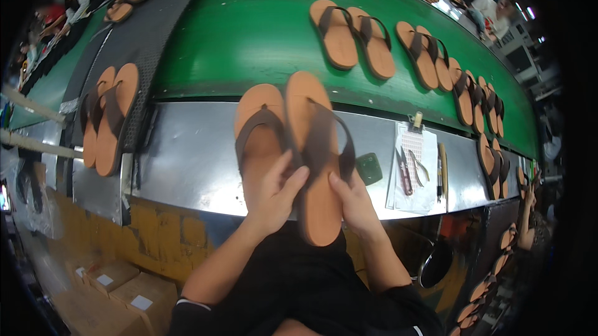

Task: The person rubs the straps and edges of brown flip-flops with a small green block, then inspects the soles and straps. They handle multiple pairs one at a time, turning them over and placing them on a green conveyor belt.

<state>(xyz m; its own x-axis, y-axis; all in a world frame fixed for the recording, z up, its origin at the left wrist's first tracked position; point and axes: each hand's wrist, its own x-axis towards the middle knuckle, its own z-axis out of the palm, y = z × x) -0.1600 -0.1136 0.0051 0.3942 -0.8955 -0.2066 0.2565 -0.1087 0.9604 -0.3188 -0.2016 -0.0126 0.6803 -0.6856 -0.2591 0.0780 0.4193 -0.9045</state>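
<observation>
Sandals in hand: two, a left sandal and a right sandal, side by side, toes away from the wearer, in front of the metal bench; the right one overlapped the left and was partly blurred.
Left hand: curled, thumb against the right sandal's edge, index finger over the left sandal; whether it gripped either could not be told.
Right hand: pinched the outer edge of the right sandal, thumb on the footbed, fingers mostly hidden.
Progress: straps were fitted on both; handling was judged under way, the pair not yet set down. Whether the other pairs were done or waiting could not be told.
Green belt: two clear pairs, the nearest pair being one; beyond them, about four sandals, overlapping.
Bench, right end: one pair, close-set.
Black mat: two pairs, one near pair and one far pair.
Lower right: a row of sandals, too crowded to count.
Tools: one snips, one pliers, on paper.
Clip: one, at the paper's top.
Green dish: one, just beside the right hand.
Cartons: at least two, lower left.
</observation>
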